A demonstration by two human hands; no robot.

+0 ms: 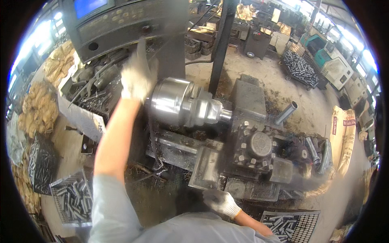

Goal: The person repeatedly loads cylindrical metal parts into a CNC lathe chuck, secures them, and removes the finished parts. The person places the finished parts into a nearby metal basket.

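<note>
My left hand (138, 77), in a whitish work glove, is raised beside the lathe's control panel (117, 24). Motion blurs it, but its fingers look stretched upward and apart, with nothing seen in them. Just right of its wrist sits the shiny chuck (168, 101), with a short metal rod (225, 116) protruding from its jaws. My right hand (222, 202), gloved with dark-stained fingers, is low by the near edge of the lathe carriage (207, 168). How its fingers are set, and whether they touch anything, is unclear. A bolted tool post (259, 143) stands right of the chuck.
Metal tube (287, 112) slants up behind the tool post. Baskets of metal parts lie on the floor at lower left (73, 198) and lower right (298, 227). A loaded cart (300, 69) stands far right. A tray of tools (91, 91) adjoins the panel; a paper sack (343, 137) is at right.
</note>
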